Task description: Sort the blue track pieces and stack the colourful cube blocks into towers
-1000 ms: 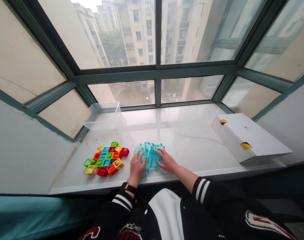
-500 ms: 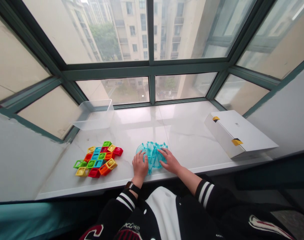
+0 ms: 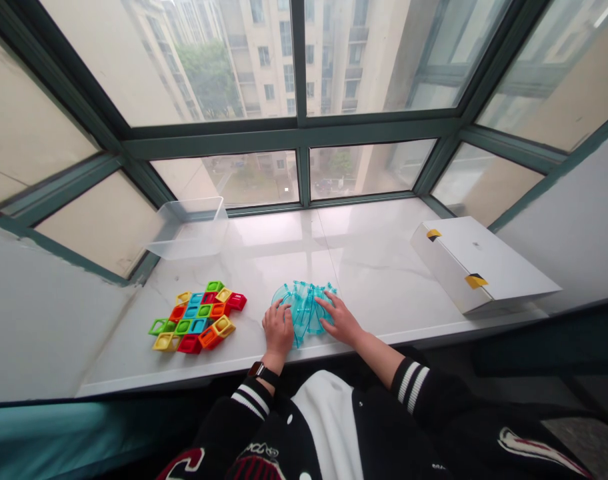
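Clear turquoise plastic pieces [image 3: 305,308] lie in a cluster near the front edge of the white sill; their exact kind is hard to make out. At the cluster's left side rests my left hand [image 3: 278,327], fingers bent loosely over the pieces. My right hand [image 3: 343,319] touches the right side with its fingers spread. Neither hand lifts anything. Off to the left sits a flat patch of colourful plastic blocks [image 3: 199,325] in red, yellow, green, blue and orange, some with round centres.
A clear plastic bin [image 3: 189,230] stands at the back left by the window. On the right is a white box [image 3: 484,263] with black-and-yellow tabs. Window frames [image 3: 219,143] border the marble-look sill [image 3: 379,257] behind and at both sides.
My left hand has shifted slightly to the left, and its fingers lie a little differently on the turquoise pieces. The right fingers have spread slightly. The blocks, bin and box stay put.
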`<state>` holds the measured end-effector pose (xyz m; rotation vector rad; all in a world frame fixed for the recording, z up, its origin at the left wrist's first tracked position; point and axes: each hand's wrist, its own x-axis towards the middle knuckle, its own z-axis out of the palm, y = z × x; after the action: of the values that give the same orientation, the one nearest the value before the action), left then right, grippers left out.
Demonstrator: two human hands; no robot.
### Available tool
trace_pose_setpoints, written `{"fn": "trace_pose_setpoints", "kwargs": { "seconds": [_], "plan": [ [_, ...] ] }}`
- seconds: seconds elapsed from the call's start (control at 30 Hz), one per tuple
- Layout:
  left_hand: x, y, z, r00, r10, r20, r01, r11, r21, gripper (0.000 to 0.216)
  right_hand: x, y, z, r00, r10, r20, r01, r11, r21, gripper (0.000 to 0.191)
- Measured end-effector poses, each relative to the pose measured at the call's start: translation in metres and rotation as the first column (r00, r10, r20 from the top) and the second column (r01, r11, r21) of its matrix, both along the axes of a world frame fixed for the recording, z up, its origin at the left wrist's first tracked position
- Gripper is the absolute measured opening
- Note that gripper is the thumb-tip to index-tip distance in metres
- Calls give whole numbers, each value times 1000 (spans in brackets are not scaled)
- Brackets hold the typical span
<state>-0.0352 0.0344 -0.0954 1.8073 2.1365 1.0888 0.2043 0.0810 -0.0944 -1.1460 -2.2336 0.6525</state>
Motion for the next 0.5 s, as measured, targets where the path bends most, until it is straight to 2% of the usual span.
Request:
{"fn": "trace_pose_setpoints", "kwargs": {
  "seconds": [0.2, 0.5],
  "plan": [
    [-3, -3, 8, 1000, -5, -6, 5, 1000, -4, 36, 2, -2, 4, 1000, -6, -26, 6, 1000, 20, 67],
    [-11, -6, 5, 998, -50, -21, 51, 998, 23, 35, 18, -13, 12, 990, -70, -125, 78, 995, 60, 68]
  ]
}}
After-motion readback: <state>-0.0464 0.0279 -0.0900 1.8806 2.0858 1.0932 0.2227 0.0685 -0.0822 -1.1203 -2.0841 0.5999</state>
